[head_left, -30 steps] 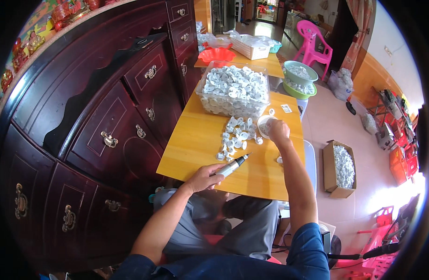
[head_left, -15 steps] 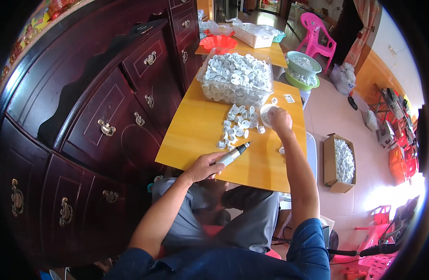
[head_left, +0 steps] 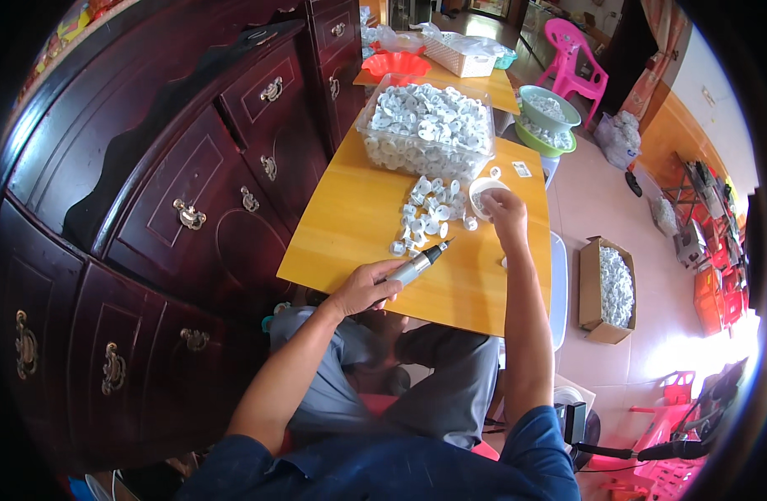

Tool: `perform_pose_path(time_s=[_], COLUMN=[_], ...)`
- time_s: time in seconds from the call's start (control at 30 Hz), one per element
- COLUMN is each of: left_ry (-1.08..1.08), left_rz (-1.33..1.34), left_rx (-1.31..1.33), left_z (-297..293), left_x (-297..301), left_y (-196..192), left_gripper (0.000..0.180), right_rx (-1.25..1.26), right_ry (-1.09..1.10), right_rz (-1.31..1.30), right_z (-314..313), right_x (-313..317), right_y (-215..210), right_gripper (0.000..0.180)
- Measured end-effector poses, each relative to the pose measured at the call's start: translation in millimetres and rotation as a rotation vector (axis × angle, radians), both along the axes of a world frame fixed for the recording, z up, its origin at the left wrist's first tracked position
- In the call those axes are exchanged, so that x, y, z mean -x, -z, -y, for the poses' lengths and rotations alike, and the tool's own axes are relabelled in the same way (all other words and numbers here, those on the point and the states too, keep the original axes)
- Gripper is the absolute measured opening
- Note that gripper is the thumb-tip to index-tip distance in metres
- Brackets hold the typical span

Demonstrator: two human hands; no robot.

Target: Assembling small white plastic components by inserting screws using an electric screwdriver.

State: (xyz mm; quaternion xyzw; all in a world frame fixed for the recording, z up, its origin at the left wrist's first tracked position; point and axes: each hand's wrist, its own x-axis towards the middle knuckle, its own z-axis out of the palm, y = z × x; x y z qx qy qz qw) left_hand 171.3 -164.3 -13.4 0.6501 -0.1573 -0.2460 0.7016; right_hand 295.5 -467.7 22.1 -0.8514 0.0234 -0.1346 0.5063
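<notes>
My right hand [head_left: 504, 209] covers most of the small white cup [head_left: 484, 194], so its contents cannot be told; the loose white parts [head_left: 429, 213] on the table [head_left: 350, 225] are too small to make out their shape. My left hand [head_left: 365, 288] hides the rear of the grey tool [head_left: 417, 265]; my knees vanish under the table's near edge.

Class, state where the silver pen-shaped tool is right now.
In the left hand, the silver pen-shaped tool lies near the yellow table's front edge, tip toward the loose white parts.
</notes>
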Motion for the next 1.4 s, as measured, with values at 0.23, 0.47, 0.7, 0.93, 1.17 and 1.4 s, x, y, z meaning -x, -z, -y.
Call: perform_pose_path(time_s=[0.23,0.47,0.7,0.93,1.17,1.4], left_ry=[0.004,-0.007,-0.018,0.0,0.003,-0.01], left_rz=[0.019,0.011,0.015,-0.012,-0.02,-0.034], left_rx=[0.026,0.022,0.032,-0.003,0.009,0.044], left_z=[-1.2,1.1,1.0,-0.9,-1.2,-0.4], left_x=[-2.3,-0.3,1.6,-0.1,1.0,0.7], left_y=[5.2,3.7,-1.3,2.2,-0.6,0.2], left_gripper=[0.055,0.055,0.055,0.057,0.058,0.057], right_rx=[-0.671,-0.863,-0.839,-0.896,-0.931,-1.023], right_ry=[-0.196,-0.224,-0.152,-0.207,-0.306,-0.364], right_rz=[-0.206,-0.262,-0.242,-0.293,-0.367,-0.37], right_z=[-26.7,-36.4,-35.1,-34.3,-28.9,-31.4], right_x=[55.6,61.4,60.5,57.7,53.2,50.1], right_y=[26.1,36.2,39.4,47.4,43.7,47.9], right_gripper=[0.014,0.014,0.015,0.013,0.013,0.015])
